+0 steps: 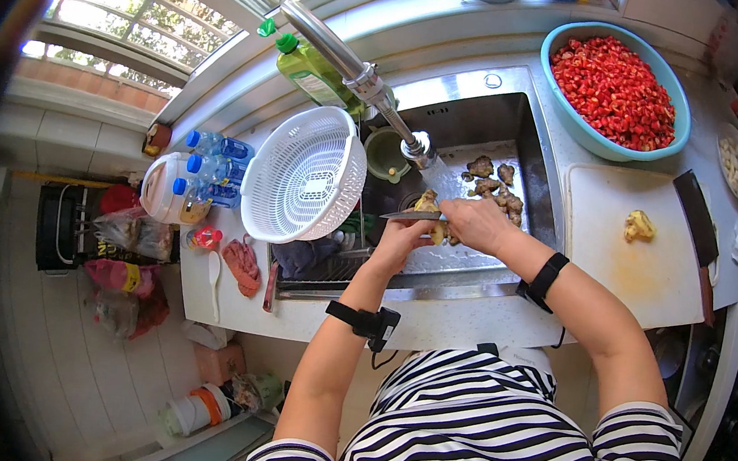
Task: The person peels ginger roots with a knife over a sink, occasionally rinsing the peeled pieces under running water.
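Note:
Over the stainless steel sink (pixel 533 146), my left hand (pixel 400 242) holds a piece of ginger root (pixel 427 201), partly peeled and yellow. A small knife (pixel 414 215) is in my right hand (pixel 474 223), its blade lying across the ginger and pointing left. The knife's handle is hidden by my fingers. Just behind both hands, water runs from the faucet (pixel 419 149). Several unpeeled ginger pieces (pixel 499 193) lie on the sink floor to the right. One peeled ginger piece (pixel 640 226) sits on the white cutting board (pixel 598 268).
A white plastic colander (pixel 258 195) stands left of the faucet, beside plastic bottles (pixel 217 167) and green dish soap (pixel 311 76). At right are a blue basin (pixel 549 91) of chopped red chilies (pixel 613 91), a cleaver (pixel 695 217) on the board's edge, and a plate of garlic cloves (pixel 732 167).

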### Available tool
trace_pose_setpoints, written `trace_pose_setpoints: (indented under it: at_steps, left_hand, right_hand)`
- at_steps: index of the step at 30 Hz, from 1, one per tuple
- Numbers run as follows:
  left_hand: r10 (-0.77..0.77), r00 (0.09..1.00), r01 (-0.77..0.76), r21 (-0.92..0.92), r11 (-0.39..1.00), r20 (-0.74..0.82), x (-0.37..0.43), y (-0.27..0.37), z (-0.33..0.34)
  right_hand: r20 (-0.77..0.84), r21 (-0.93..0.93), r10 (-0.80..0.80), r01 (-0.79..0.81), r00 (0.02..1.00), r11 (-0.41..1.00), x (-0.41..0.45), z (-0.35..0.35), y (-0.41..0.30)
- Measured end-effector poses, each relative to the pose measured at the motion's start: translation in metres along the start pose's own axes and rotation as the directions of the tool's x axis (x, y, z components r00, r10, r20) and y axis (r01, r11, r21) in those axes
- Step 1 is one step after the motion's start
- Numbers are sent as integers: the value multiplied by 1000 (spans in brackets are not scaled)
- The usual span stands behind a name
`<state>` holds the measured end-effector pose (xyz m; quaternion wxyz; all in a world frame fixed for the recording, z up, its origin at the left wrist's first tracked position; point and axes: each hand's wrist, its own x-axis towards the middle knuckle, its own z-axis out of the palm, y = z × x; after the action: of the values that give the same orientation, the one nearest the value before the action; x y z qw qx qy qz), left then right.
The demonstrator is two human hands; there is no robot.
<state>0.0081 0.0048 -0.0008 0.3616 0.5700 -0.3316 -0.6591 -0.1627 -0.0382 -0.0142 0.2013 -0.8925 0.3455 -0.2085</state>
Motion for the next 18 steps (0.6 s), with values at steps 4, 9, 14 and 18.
trace_pose_setpoints:
  at_steps: [4,9,14,18]
  left_hand:
    - [-69,995,73,-52,996,71,-2,2,0]
    - [-93,994,99,-126,987,54,2,6,-6]
    - [-23,997,33,-141,989,71,3,4,-3]
    - [4,999,0,-105,995,36,4,0,-3]
  right_hand:
    - [48,-28,174,-173,984,985,-2,10,13]
    - [167,-53,410,-408,896,912,-7,1,30]
    - [123,88,201,-212,972,973,4,-5,-8]
    - [85,60,123,-128,989,990,3,0,-5]
